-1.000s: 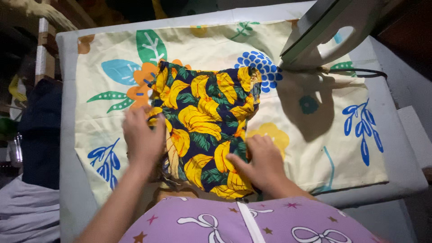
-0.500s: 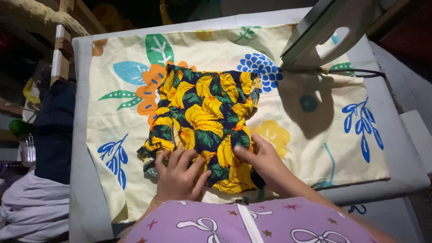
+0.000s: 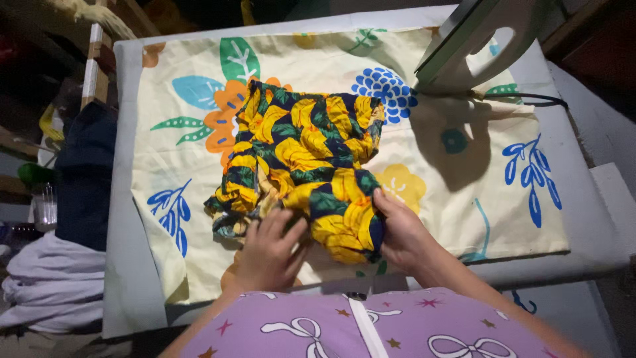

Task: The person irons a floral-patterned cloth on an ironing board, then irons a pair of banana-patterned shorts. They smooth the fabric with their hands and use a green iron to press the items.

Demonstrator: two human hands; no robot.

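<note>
A dark green and navy garment (image 3: pixel 301 156) with big yellow leaf shapes lies bunched on a cream floral cloth (image 3: pixel 464 199) that covers the ironing board. My left hand (image 3: pixel 270 250) presses on the garment's near edge with fingers spread and partly tucked under the folded hem. At the garment's near right corner, my right hand (image 3: pixel 401 232) pinches the fabric and lifts it into a fold.
A pale iron (image 3: pixel 487 43) stands upright at the board's far right, its black cord (image 3: pixel 530 98) trailing right. Dark blue cloth (image 3: pixel 86 172) and a white cloth heap (image 3: pixel 50 285) lie left of the board. My purple patterned top (image 3: pixel 371 325) fills the bottom edge.
My left hand has slid from the garment's left side down to its near edge. The garment's lower part has been gathered and folded up toward me.
</note>
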